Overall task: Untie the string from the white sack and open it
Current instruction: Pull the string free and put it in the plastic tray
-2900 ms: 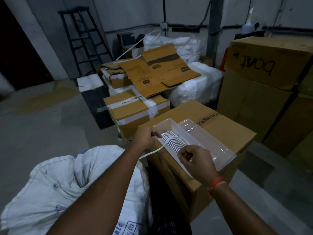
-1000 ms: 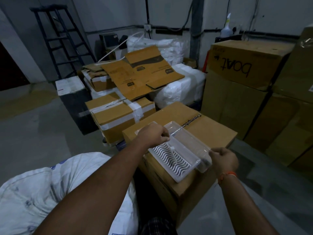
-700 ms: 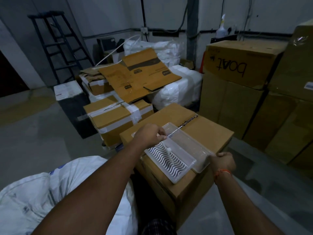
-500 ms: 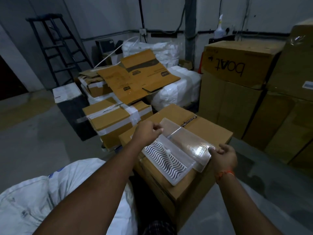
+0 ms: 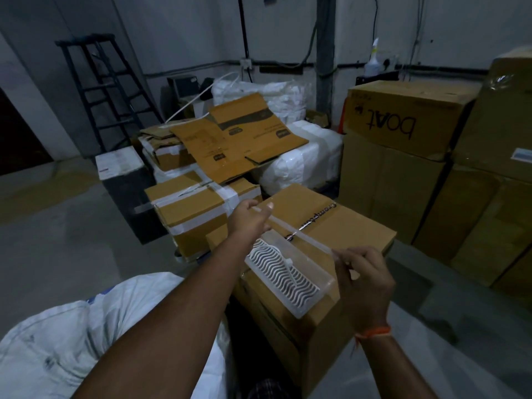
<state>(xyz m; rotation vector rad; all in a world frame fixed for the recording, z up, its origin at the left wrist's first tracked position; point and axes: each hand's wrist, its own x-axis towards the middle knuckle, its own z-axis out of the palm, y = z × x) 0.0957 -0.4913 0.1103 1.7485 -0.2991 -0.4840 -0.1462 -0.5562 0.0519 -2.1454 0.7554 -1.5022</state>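
The white sack (image 5: 57, 341) lies at the lower left, partly under my left forearm; its mouth is hidden. A clear plastic box (image 5: 325, 283) with a white wavy insert (image 5: 276, 272) rests on a cardboard carton (image 5: 345, 226). A short white string (image 5: 288, 267) lies on the insert. The box's clear lid (image 5: 299, 234) stands up on edge over the far side. My left hand (image 5: 249, 221) pinches the lid's far corner. My right hand (image 5: 362, 275) pinches its near right corner.
A taped carton (image 5: 195, 208) and flattened cardboard (image 5: 239, 139) sit behind the box. Tall stacked cartons (image 5: 403, 125) wall off the right side. A dark stepladder (image 5: 95, 90) stands at the back left. White wrapped bundles (image 5: 302, 162) lie behind, and bare concrete floor (image 5: 72, 240) stretches left.
The string that my left hand held 2.9 s ago now lies in the box. Both hands have swung the clear lid up from lying flat to standing on edge.
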